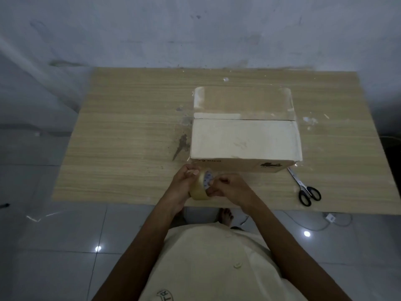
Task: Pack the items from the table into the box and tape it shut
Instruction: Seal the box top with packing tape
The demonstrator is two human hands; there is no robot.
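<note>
A cardboard box (245, 137) stands on the wooden table (130, 131) with its top flaps folded down and a dark seam across the middle. Shiny clear tape shows on its far flap. Just in front of the box's near left corner, my left hand (184, 183) grips a roll of clear tape (200, 189) held on edge. My right hand (227, 187) pinches at the roll's rim beside its printed core. What lies inside the box is hidden.
Black-handled scissors (303, 187) lie on the table to the right of the box, near the front edge. Small scraps of tape dot the tabletop at the back and right. A white cable (329, 220) runs over the tiled floor under the table.
</note>
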